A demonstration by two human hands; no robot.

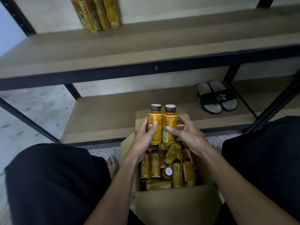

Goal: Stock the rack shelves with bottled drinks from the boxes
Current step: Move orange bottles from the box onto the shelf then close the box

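Note:
Two orange bottled drinks with brown caps stand upright side by side above an open cardboard box (175,207). My left hand (144,137) grips the left bottle (155,117), thumb across its label. My right hand (186,132) grips the right bottle (170,119) from the right side. Inside the box lie several more orange bottles (168,171), jumbled. Three bottles (97,12) stand at the back left of the upper rack shelf (146,46).
A pair of black slides (216,97) sits on the lower shelf (105,114), right of the box. Black metal rack posts (274,104) stand at both sides. My knees in dark shorts flank the box, bare feet on the floor.

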